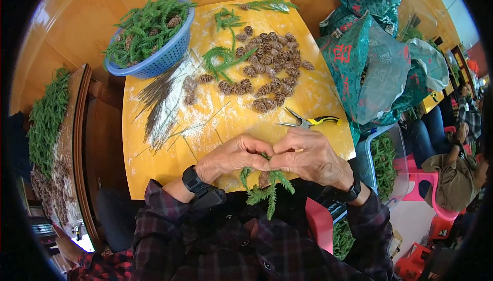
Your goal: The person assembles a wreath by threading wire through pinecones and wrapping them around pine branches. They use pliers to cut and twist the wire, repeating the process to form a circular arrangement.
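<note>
My left hand (pixel 239 155) and my right hand (pixel 310 157) meet at the table's near edge, fingers pinched together around a small green pine sprig (pixel 269 193). A brown pine cone (pixel 264 179) sits among its needles, which hang down below my fingers. Exactly what the fingertips pinch is hidden. Just beyond my right hand lie pliers (pixel 310 122) with yellow and black handles. Farther back, many brown pine cones (pixel 264 104) are heaped on the yellow tabletop (pixel 231 127). Left of them lies a bundle of thin dark stems or wires (pixel 159 101) dusted with white.
A blue basket (pixel 174 50) full of greenery and cones stands at the back left. Loose green sprigs (pixel 221 60) lie near the cones. Green plastic bags (pixel 354 70) crowd the right edge, above a clear bin (pixel 400 163) of greenery. Another person (pixel 457 163) sits at far right.
</note>
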Demonstrator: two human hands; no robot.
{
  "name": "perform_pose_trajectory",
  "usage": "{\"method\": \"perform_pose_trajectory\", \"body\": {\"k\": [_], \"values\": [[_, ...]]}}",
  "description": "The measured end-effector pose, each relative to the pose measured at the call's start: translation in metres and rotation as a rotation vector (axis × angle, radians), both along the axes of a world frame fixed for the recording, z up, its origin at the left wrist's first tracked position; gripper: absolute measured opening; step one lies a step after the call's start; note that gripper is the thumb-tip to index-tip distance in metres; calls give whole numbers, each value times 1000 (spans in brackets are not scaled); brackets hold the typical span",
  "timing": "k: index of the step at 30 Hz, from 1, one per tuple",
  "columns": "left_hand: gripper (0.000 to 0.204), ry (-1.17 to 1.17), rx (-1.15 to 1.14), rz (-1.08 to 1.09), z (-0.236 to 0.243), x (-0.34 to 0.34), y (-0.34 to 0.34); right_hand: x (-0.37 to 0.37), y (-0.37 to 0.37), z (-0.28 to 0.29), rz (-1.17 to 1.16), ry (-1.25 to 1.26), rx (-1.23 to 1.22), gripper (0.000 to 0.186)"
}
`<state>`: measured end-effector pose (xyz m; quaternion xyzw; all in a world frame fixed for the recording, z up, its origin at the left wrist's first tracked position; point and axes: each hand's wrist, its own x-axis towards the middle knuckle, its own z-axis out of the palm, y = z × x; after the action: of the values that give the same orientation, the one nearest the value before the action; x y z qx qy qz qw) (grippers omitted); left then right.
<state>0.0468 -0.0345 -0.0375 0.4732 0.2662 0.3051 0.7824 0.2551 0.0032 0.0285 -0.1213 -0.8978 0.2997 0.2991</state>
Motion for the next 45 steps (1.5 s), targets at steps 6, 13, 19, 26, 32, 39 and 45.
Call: {"method": "perform_pose_trajectory", "body": {"k": [6, 13, 19, 26, 32, 39, 45], "values": [[23, 9, 65, 6, 0, 0, -1, -1, 8, -6, -18, -15, -48, 19], [22, -3, 46, 78, 2, 0, 4, 1, 10, -17, -78, 11, -237, 12], [20, 48, 111, 171, 4, 4, 3, -4, 8, -24, -197, -6, -298, 10], [12, 53, 31, 208, 4, 8, 2, -4, 4, -30, -259, 29, -190, 9], [12, 96, 88, 222, -3, 9, 0, 0, 10, -30, -156, -7, -242, 8], [15, 125, 206, 230, -7, 9, 0, 7, 15, -14, -66, -109, -319, 8], [17, 178, 260, 261, 0, 14, -3, 6, 15, -14, -64, -132, -226, 9]]}}
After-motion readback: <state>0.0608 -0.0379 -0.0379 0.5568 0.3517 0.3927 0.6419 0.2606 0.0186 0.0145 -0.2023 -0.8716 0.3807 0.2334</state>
